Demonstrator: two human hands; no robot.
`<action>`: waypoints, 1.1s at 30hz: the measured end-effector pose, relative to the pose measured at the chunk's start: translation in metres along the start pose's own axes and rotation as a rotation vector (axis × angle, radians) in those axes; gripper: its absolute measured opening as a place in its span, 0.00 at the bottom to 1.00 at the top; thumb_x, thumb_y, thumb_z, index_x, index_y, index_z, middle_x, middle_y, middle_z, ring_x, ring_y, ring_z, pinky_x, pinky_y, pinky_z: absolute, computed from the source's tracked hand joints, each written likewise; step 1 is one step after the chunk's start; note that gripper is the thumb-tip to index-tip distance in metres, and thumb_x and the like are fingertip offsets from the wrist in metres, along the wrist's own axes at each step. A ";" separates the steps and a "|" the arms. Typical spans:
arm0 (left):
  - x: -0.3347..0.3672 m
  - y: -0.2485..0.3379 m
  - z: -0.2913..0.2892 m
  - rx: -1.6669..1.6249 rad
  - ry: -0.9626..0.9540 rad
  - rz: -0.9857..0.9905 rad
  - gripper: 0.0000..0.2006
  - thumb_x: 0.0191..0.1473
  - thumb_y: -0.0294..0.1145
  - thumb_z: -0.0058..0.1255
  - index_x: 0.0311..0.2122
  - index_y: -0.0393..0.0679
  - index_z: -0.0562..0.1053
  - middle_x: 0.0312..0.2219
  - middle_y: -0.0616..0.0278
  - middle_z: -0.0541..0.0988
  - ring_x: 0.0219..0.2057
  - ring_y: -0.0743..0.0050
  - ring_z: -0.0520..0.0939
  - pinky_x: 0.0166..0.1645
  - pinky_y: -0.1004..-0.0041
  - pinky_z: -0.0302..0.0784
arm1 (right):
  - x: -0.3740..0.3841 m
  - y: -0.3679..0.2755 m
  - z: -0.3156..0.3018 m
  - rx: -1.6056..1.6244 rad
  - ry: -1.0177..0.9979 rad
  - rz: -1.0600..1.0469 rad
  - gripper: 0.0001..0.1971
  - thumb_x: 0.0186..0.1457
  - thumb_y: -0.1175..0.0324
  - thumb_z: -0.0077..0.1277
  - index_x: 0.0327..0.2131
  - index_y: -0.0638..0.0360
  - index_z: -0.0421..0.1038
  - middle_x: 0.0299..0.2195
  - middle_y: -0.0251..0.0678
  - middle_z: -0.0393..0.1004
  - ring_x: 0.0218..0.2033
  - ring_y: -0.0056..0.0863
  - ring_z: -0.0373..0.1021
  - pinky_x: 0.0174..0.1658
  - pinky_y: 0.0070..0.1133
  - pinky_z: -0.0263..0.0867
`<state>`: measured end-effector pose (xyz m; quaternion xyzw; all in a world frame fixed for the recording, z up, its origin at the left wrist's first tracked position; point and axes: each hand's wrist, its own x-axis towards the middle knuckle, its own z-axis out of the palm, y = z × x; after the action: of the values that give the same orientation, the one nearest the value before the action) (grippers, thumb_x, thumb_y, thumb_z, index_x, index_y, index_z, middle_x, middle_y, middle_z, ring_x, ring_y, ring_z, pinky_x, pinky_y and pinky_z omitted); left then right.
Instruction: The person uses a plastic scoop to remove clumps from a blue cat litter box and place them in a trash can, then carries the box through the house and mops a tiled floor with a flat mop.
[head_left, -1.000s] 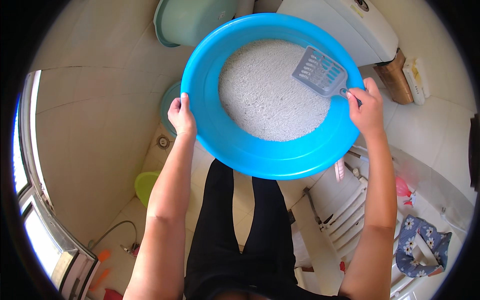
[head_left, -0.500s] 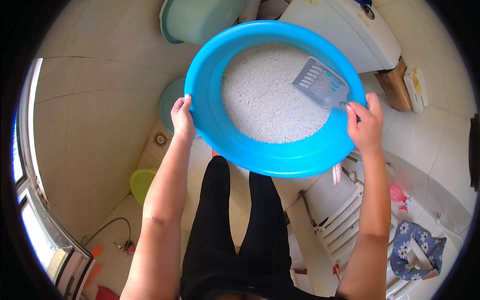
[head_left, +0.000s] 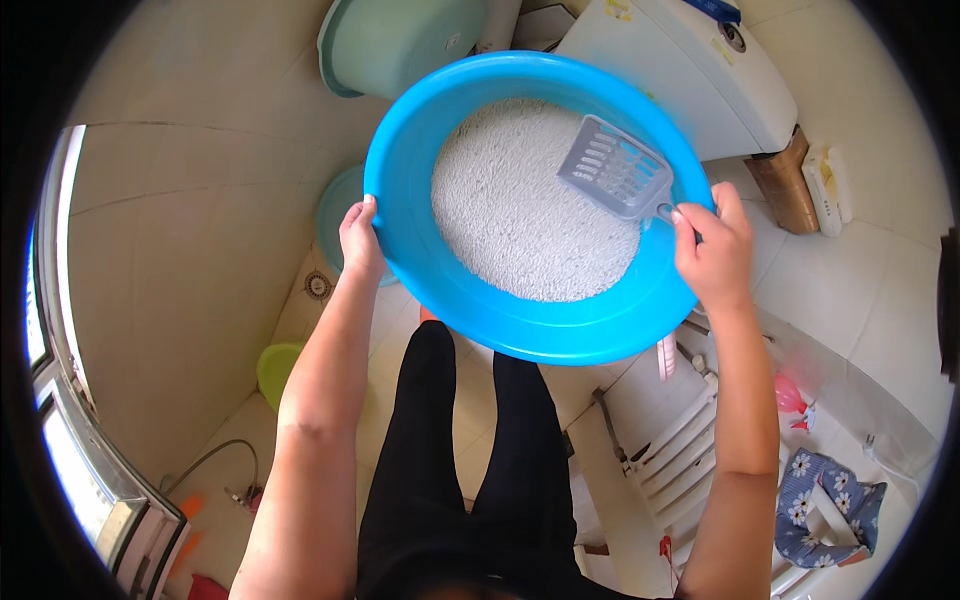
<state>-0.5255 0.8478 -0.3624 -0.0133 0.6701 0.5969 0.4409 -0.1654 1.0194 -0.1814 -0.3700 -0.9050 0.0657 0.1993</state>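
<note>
A large round blue basin (head_left: 540, 342) is held up in front of me, above my legs. Pale grey granular cat litter (head_left: 510, 210) covers its bottom. My left hand (head_left: 360, 240) grips the left rim, its thumb over the edge. At the right rim, my right hand (head_left: 716, 250) holds both the basin and the handle of a grey slotted litter scoop (head_left: 618, 168). The scoop's blade lies over the right part of the litter; whether it touches the litter I cannot tell. Most fingers of both hands are hidden behind the rim.
A pale green tub (head_left: 400, 50) stands at the far left of the basin, a white tank-like fixture (head_left: 690, 75) at the far right. A lime green bowl (head_left: 277, 372) sits low on the left. On the right are a white slatted rack (head_left: 685, 455) and a flowered cloth box (head_left: 830, 510).
The basin has shifted slightly left and toward me, with both hands still on it. The scoop has moved left along with my right hand.
</note>
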 end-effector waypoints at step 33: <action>0.028 -0.005 -0.027 0.174 -0.024 -0.215 0.22 0.55 0.50 0.43 0.43 0.39 0.70 0.35 0.60 0.74 0.38 0.70 0.73 0.45 0.69 0.67 | 0.006 -0.038 -0.006 0.062 -0.146 0.205 0.03 0.41 0.71 0.53 0.20 0.57 0.71 0.23 0.43 0.61 0.23 0.43 0.64 0.24 0.33 0.59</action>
<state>-0.5551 0.8384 -0.3863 -0.0399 0.7087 0.4861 0.5097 -0.1913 0.9966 -0.1636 -0.4484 -0.8721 0.1404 0.1367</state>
